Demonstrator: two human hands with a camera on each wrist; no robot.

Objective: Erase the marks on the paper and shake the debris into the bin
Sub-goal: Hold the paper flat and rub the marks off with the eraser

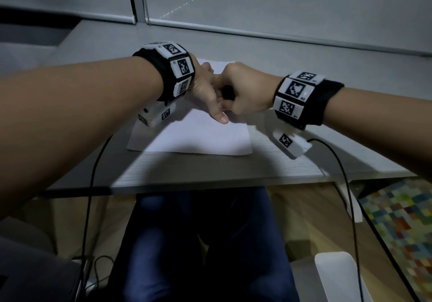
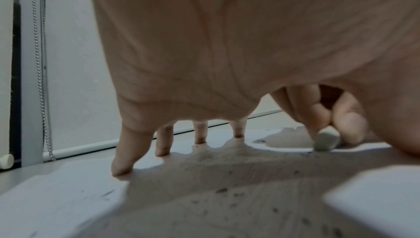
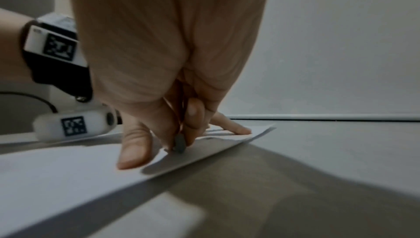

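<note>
A white sheet of paper lies flat on the grey desk. My left hand presses down on its far half with spread, straight fingertips and the thumb. My right hand is curled, pinching a small grey-white eraser whose tip touches the paper right beside the left thumb. The eraser shows between the right fingertips. Dark eraser crumbs lie scattered on the paper under the left palm.
A wall with a roller blind and its bead chain stands behind the desk. Cables hang off the desk's near edge. A white bin stands on the floor at lower right, by my legs. A multicoloured carpet patch lies right.
</note>
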